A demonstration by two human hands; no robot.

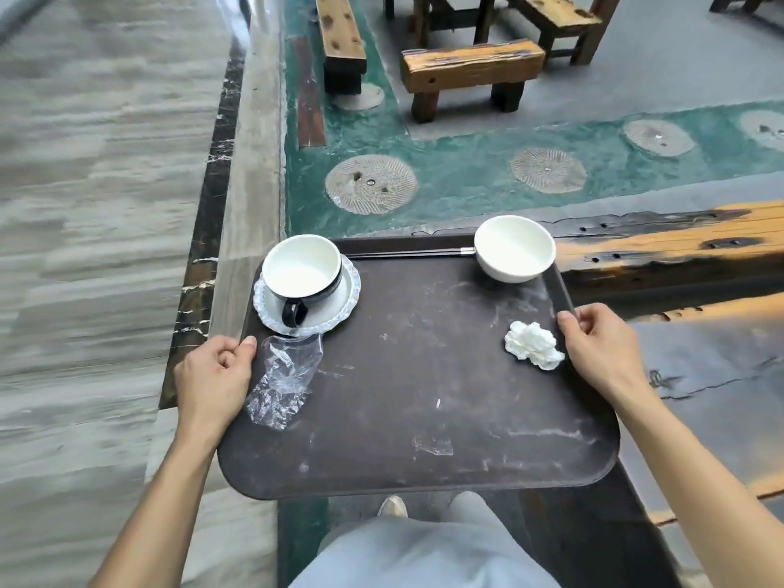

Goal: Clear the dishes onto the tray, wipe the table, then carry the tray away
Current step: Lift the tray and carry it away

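You hold the dark brown tray (pixel 424 375) in the air by its two side rims, with the floor visible under and around it. Your left hand (pixel 214 375) wraps the left rim about halfway along, the grip closed on it: the thumb (pixel 248 342) lies on top of the rim, and the other fingers curl under, out of sight. Your right hand (pixel 596 345) takes the right rim the same way, thumb over the edge and fingers folded beneath, clamped on the tray.

On the tray's far left corner sits a black cup with a white inside (pixel 302 273), upright on a white scalloped saucer (pixel 339 303), its handle pointing toward you. A crumpled piece of clear plastic wrap (pixel 284 379) lies just near of the saucer, close beside your left thumb. At the far right corner a white bowl (pixel 514 248) stands upright and looks empty. A pair of dark chopsticks (pixel 407 251) lies along the far rim between cup and bowl, its metal-tipped end touching the bowl. A crumpled white tissue (pixel 534 345) rests near the right rim, just beside your right thumb. The middle of the tray is bare and smeared with pale streaks.

To the right, past the tray, a long wooden table (pixel 679 244) with dark burn marks stretches away. Wooden benches (pixel 471 70) stand farther off on the grey and green floor.
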